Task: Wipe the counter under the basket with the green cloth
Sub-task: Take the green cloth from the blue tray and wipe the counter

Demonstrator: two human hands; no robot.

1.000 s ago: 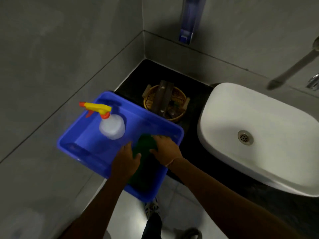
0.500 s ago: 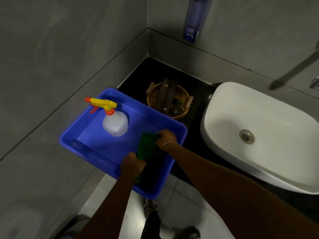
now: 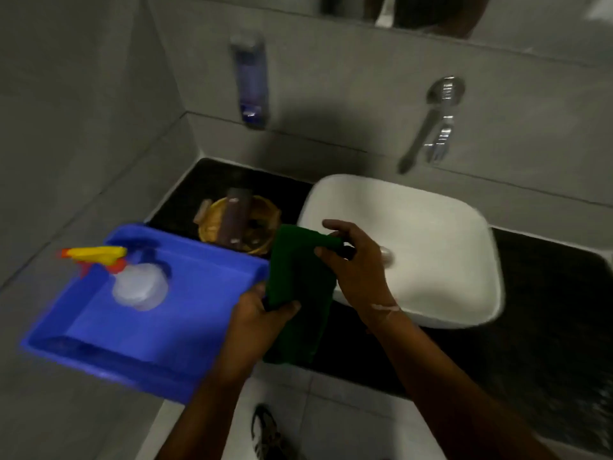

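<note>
The green cloth (image 3: pixel 298 287) hangs between my two hands, in the air by the blue tub's right edge. My right hand (image 3: pixel 356 267) pinches its upper corner. My left hand (image 3: pixel 262 322) grips its lower left part and is also against the rim of the blue tub (image 3: pixel 185 327). The round wicker basket (image 3: pixel 240 227) stands on the black counter (image 3: pixel 212 180) in the corner, just behind the cloth, with a dark wooden piece across its top. The counter beneath the basket is hidden.
A clear spray bottle (image 3: pixel 136 283) with a yellow and red trigger stands in the tub. A white basin (image 3: pixel 408 247) fills the counter's middle, with a wall tap (image 3: pixel 438 121) above it. A soap dispenser (image 3: pixel 250 81) hangs on the grey wall. My shoe (image 3: pixel 265 433) shows on the floor below.
The cloth has come up out of the blue tub and now hangs to its right, held by both hands. My view has tilted up, showing more of the wall and tap.
</note>
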